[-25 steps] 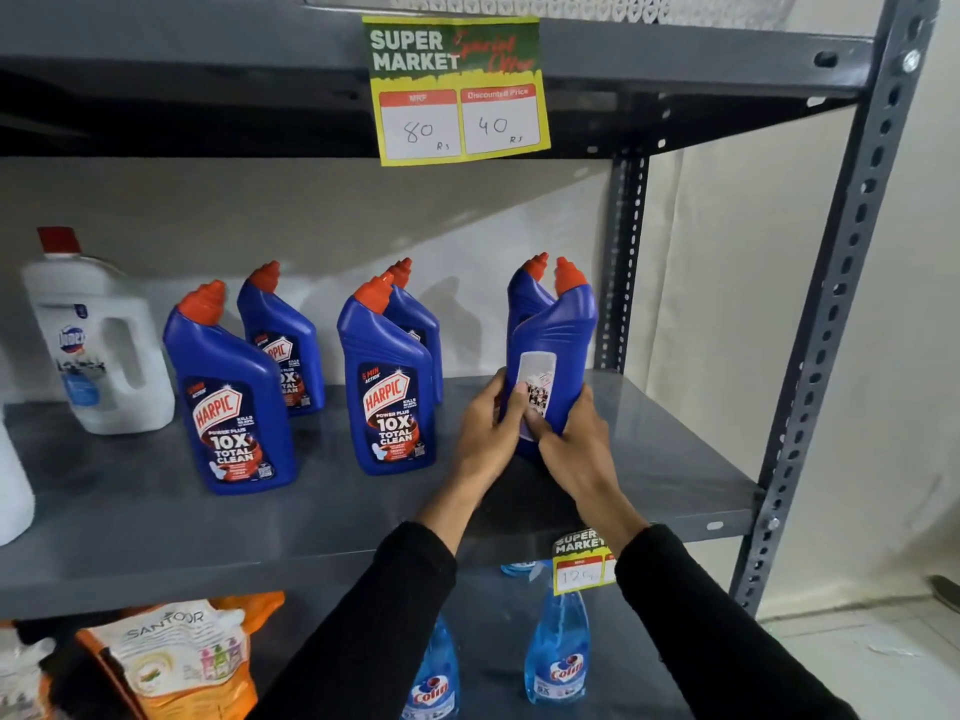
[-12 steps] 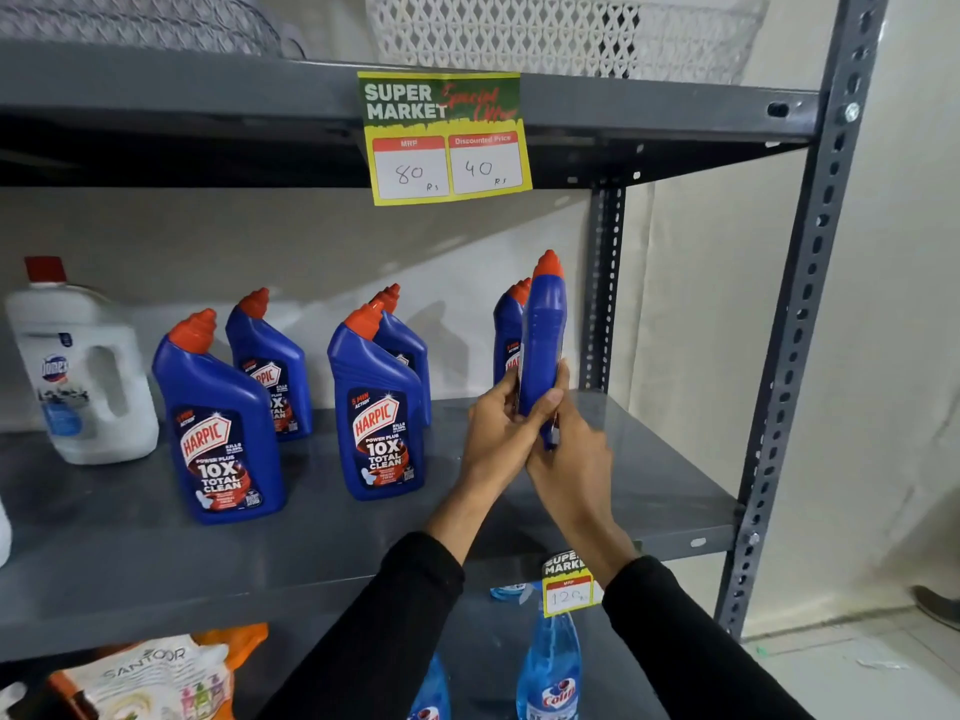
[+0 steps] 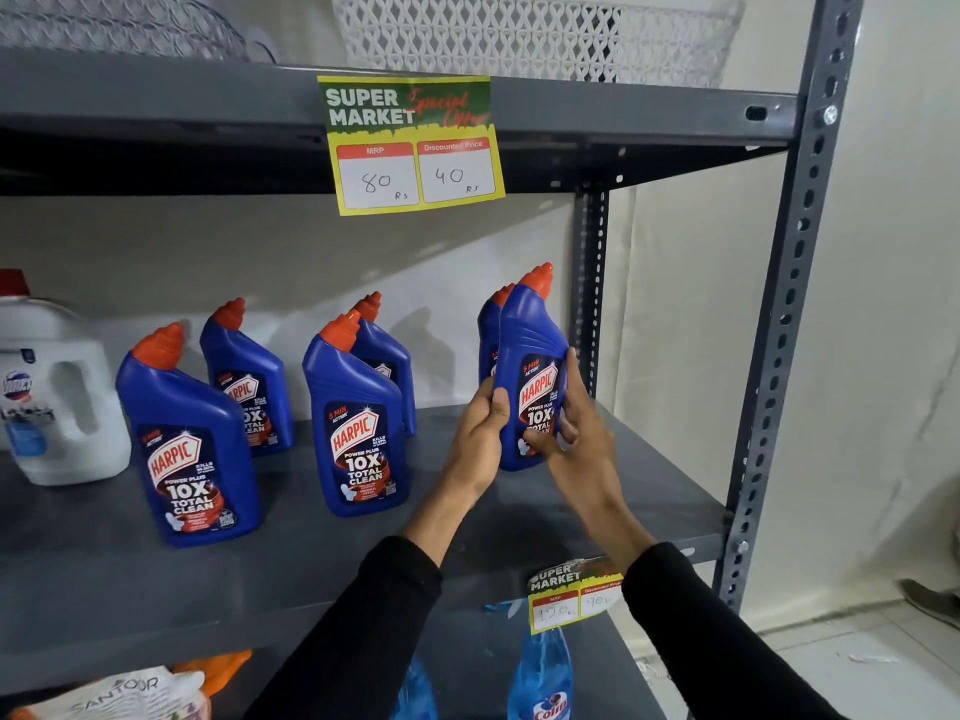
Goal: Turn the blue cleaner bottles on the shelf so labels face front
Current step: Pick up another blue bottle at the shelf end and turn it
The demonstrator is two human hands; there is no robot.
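Several blue cleaner bottles with orange caps stand on the grey shelf (image 3: 649, 491). The right front bottle (image 3: 530, 345) is held by both hands, its red label turned mostly toward me. My left hand (image 3: 480, 439) grips its left side and my right hand (image 3: 576, 439) wraps its right side and front. Another bottle (image 3: 488, 330) stands partly hidden behind it. The front left bottle (image 3: 189, 449) and the middle front bottle (image 3: 356, 428) show their labels forward. Two more bottles (image 3: 249, 376) (image 3: 387, 356) stand behind those.
A white jug (image 3: 57, 402) stands at the shelf's left end. A yellow price tag (image 3: 410, 142) hangs from the upper shelf, below a white basket (image 3: 519, 33). The grey upright post (image 3: 784, 330) is at the right. Light blue spray bottles (image 3: 543, 678) stand on the lower shelf.
The held bottle has been rotated: a second ago its back label faced me, then its narrow edge, and now the front label shows. Both hands stayed on it.
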